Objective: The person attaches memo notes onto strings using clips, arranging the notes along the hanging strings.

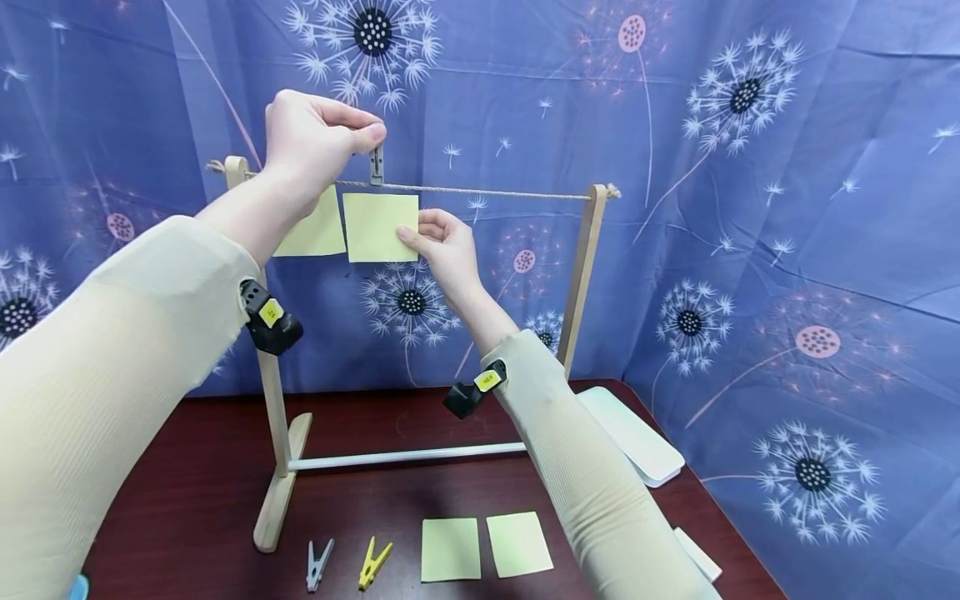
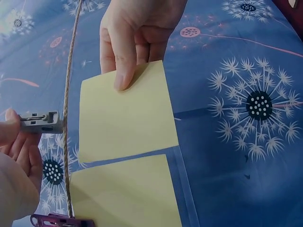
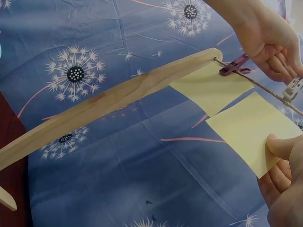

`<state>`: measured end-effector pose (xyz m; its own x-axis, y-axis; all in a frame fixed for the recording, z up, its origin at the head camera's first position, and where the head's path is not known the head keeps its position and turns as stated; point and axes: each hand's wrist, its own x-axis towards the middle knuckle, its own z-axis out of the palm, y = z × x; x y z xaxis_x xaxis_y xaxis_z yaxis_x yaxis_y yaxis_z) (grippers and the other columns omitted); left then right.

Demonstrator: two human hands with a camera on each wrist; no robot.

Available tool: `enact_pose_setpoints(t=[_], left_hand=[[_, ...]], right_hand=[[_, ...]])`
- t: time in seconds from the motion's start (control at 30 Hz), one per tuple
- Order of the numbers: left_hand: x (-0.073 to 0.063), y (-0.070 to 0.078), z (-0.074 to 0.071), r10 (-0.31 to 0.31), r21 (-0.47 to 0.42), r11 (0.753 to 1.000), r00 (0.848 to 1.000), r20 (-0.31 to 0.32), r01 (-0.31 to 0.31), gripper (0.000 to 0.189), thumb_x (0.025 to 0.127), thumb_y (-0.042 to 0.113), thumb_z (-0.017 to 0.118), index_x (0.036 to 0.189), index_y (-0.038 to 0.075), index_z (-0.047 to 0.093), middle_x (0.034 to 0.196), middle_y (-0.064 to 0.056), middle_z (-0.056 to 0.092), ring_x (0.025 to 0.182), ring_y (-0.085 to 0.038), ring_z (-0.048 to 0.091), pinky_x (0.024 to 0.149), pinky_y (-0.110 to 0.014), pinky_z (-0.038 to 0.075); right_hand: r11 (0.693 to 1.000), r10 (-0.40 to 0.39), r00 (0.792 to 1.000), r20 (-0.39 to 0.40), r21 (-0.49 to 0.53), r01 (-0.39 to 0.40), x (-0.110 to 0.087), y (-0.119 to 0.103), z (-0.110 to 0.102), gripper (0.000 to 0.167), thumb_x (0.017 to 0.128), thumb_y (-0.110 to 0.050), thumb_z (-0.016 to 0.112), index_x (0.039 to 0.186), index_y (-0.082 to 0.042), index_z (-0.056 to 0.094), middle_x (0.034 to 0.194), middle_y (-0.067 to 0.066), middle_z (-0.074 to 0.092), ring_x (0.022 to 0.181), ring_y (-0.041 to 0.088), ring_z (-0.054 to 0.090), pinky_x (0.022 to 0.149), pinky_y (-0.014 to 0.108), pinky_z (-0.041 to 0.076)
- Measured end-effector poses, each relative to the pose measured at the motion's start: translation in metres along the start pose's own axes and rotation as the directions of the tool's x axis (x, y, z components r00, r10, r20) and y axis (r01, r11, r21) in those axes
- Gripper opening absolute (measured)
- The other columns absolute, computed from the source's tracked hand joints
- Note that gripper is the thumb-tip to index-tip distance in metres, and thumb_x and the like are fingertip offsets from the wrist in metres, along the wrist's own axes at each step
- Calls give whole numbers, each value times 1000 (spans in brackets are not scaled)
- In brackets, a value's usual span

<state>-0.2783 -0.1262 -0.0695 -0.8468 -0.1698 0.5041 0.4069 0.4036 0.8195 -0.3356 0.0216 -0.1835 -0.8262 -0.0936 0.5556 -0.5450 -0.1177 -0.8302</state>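
My left hand (image 1: 318, 137) pinches a grey clothespin (image 1: 377, 165) by its upper end, with the clothespin's lower tip right at the rope (image 1: 487, 192). Just below the rope, my right hand (image 1: 450, 250) holds a yellow sticky note (image 1: 381, 227) by its right edge, thumb in front and fingers behind. A second yellow note (image 1: 318, 225) hangs to the left, partly behind my left forearm. In the right wrist view a purple clothespin (image 3: 234, 65) clips that note to the rope near the wooden post (image 3: 118, 99).
On the dark red table (image 1: 187, 467) lie a grey clothespin (image 1: 318, 565), a yellow clothespin (image 1: 372, 562) and two yellow notes (image 1: 450, 550). A white bar (image 1: 408, 457) joins the stand's feet. Behind my right forearm sits a pale flat case (image 1: 630, 433). A patterned blue curtain (image 1: 750, 250) backs everything.
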Motion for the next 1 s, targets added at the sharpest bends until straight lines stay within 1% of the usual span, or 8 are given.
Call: enact_pose_setpoints(t=[0.1, 0.2, 0.37, 0.57, 0.67, 0.8, 0.9, 1.0], left_hand=[[-1, -1, 1, -6, -1, 1000, 1000, -1, 6, 23, 86, 29, 75, 105, 17, 78, 123, 5, 69, 130, -7, 46, 113, -29, 32], [-2, -2, 2, -17, 9, 1000, 1000, 3, 17, 25, 87, 30, 75, 108, 17, 77, 123, 5, 69, 129, -7, 46, 111, -29, 34], [-2, -6, 3, -25, 14, 1000, 1000, 3, 24, 24, 86, 30, 76, 107, 18, 77, 120, 5, 70, 127, -7, 48, 108, -28, 36], [-1, -8, 4, -24, 17, 1000, 1000, 14, 24, 25, 85, 29, 76, 107, 17, 77, 116, 4, 71, 124, -8, 53, 105, -27, 41], [-2, -8, 5, -34, 29, 999, 999, 30, 33, 29, 86, 30, 76, 110, 16, 76, 120, 4, 70, 125, -10, 53, 105, -29, 42], [-3, -10, 6, -50, 51, 998, 998, 46, 47, 32, 87, 32, 74, 114, 15, 74, 126, 4, 67, 129, -9, 49, 108, -30, 39], [-4, -12, 6, -55, 62, 997, 997, 52, 52, 35, 87, 34, 74, 116, 15, 73, 126, 3, 67, 124, -10, 54, 104, -29, 42], [-5, -14, 7, -52, 72, 996, 997, 60, 48, 37, 86, 35, 74, 118, 15, 73, 123, 2, 69, 114, -12, 61, 97, -28, 46]], right_hand=[[1000, 0, 1000, -3, 9, 0, 0, 0, 0, 22, 86, 4, 69, 106, 11, 63, 87, 18, 71, 66, 2, 64, 70, 17, 51], [1000, -1, 1000, -5, 17, 2, 0, -1, 0, 22, 86, 5, 69, 106, 12, 63, 91, 22, 71, 67, 2, 64, 70, 17, 52], [1000, 2, 1000, 0, 11, -2, 0, -1, 0, 23, 86, 4, 69, 107, 11, 63, 95, 25, 70, 68, 3, 64, 71, 18, 52], [1000, -3, 1000, 1, 6, 3, 0, -3, 0, 23, 86, 4, 69, 107, 12, 62, 92, 22, 70, 68, 3, 63, 69, 17, 52], [1000, -6, 1000, 0, 8, 6, 0, -4, -1, 23, 86, 4, 69, 107, 12, 62, 91, 21, 70, 67, 2, 63, 68, 17, 52], [1000, -2, 1000, 4, 12, 2, 0, -5, -1, 24, 87, 4, 69, 108, 11, 62, 88, 17, 70, 67, 3, 63, 68, 17, 52], [1000, -3, 1000, 8, 17, 3, 1, -5, -1, 24, 86, 4, 69, 108, 11, 62, 85, 14, 70, 67, 3, 64, 68, 18, 52], [1000, -2, 1000, 10, 17, 2, 0, -6, -1, 24, 86, 4, 69, 108, 11, 62, 85, 15, 70, 67, 3, 63, 68, 18, 52]])
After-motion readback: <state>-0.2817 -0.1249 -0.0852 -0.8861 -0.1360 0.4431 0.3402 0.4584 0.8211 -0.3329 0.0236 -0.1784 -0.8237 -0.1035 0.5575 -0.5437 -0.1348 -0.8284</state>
